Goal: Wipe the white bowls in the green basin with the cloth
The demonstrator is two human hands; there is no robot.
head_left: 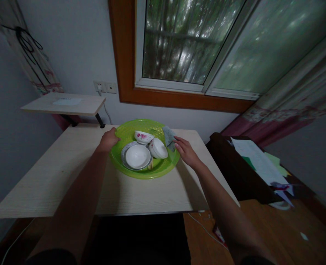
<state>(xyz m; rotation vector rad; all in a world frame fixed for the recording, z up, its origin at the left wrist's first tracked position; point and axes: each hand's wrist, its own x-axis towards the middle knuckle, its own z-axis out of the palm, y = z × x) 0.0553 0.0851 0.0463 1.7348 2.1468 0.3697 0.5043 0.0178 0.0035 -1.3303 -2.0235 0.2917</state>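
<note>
A round green plastic basin [140, 173] rests on the light wooden table. Its left rim is in the grip of my left hand [109, 140], whose fingers are partly hidden. At the right rim, my right hand [186, 151] holds the edge, fingertips against a grey-green cloth [168, 137] draped there. Inside the basin, a white bowl [137, 156] sits on a grey-rimmed plate [124, 156]. Behind it is a flower-patterned bowl [143, 137], and to the right another bowl [158, 148] lies tilted. Fork tines [150, 165] show beside the plate.
The table [151, 198] stands against the wall under a window [185, 44]. A small raised shelf [66, 103] with a paper on it is at the back left, near wall sockets [104, 87]. Right of the table is a dark cabinet [240, 173] with papers on top.
</note>
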